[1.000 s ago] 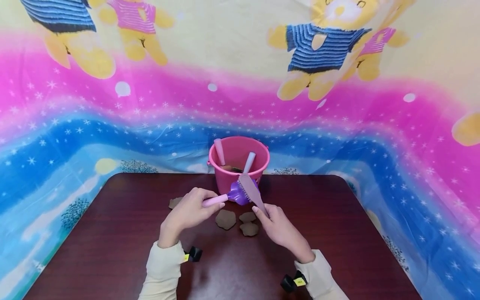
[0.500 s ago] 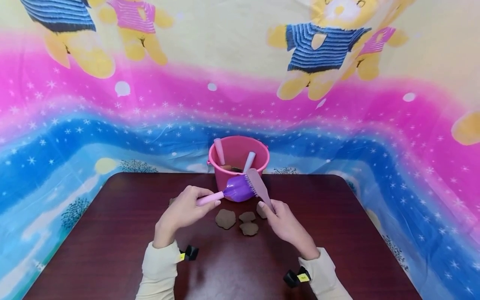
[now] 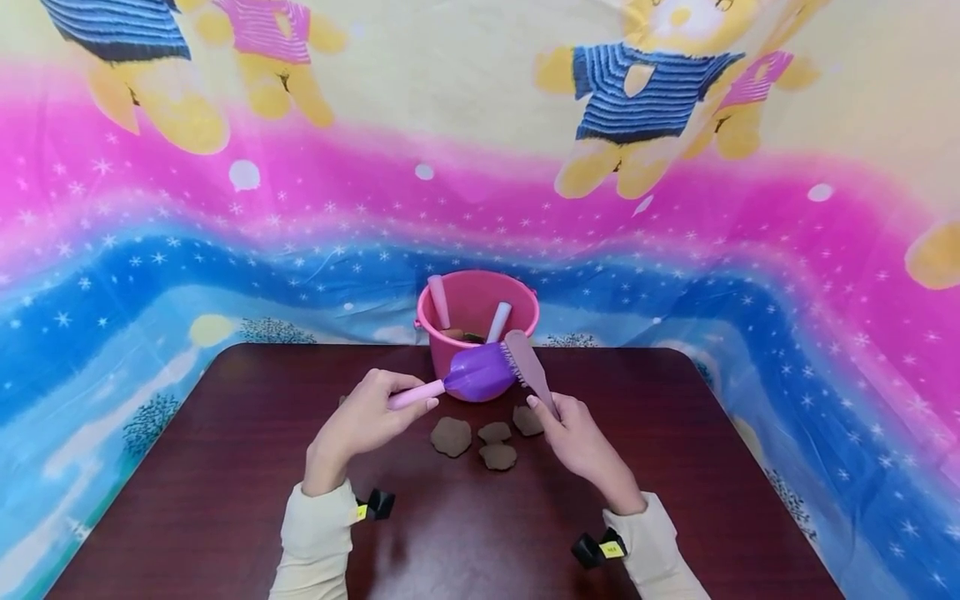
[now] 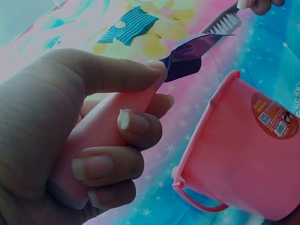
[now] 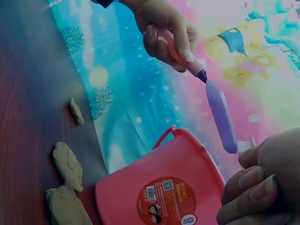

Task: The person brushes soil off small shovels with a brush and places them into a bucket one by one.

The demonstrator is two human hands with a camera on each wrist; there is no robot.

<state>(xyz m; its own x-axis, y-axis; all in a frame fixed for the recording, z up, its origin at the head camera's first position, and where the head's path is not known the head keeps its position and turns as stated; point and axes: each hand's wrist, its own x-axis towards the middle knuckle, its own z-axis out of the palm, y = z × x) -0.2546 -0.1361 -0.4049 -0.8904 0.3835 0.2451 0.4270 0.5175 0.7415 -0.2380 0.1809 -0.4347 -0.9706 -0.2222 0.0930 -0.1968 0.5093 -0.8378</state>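
My left hand (image 3: 365, 419) grips the pink handle (image 4: 110, 122) of a toy shovel with a purple blade (image 3: 480, 372). The shovel is held up over the table in front of the bucket, its blade pointing right. In my right hand (image 3: 588, 446) is a mauve brush (image 3: 531, 364) with pale bristles (image 4: 226, 24), held by its handle. Its bristles touch the tip of the shovel blade. In the right wrist view the fingers (image 5: 251, 178) hide most of the brush.
A pink bucket (image 3: 442, 360) stands at the table's back, with a pink handle (image 3: 439, 302) and a pale lilac handle (image 3: 498, 322) sticking up inside. Several flat brown clay-like lumps (image 3: 451, 437) lie before it on the dark wooden table (image 3: 225, 467). A printed cloth (image 3: 337, 208) hangs behind.
The brush has moved rightward along the shovel blade to its tip. My left hand has shifted slightly left with the shovel, whose blade now shows more broadly. My right hand has moved right.
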